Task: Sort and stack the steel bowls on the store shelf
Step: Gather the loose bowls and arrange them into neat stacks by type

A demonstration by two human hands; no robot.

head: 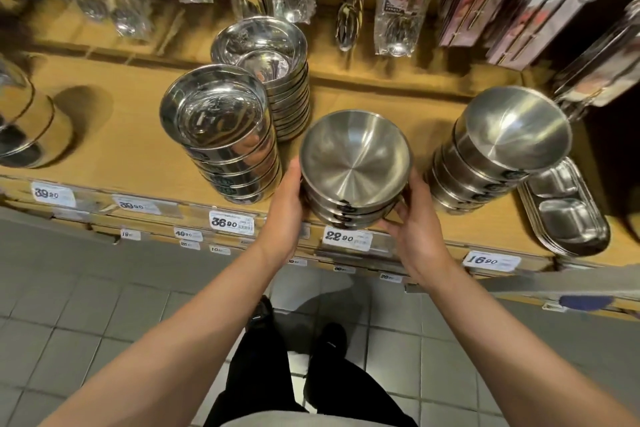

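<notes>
A short stack of brushed steel bowls (355, 163) sits at the front edge of the wooden shelf (114, 149). My left hand (282, 210) grips its left side and my right hand (417, 224) grips its right side and underside. A taller stack of the same brushed bowls (498, 146) leans to the right of it. Left of it stand two stacks of shiny mirror-finish bowls, one in front (221, 135) and one behind (266, 62).
Divided steel trays (568, 215) lie at the shelf's right end. A steel container (24, 121) stands at the far left. Packaged cutlery and tongs (349, 7) hang along the back. Price tags (348, 238) line the shelf edge; tiled floor lies below.
</notes>
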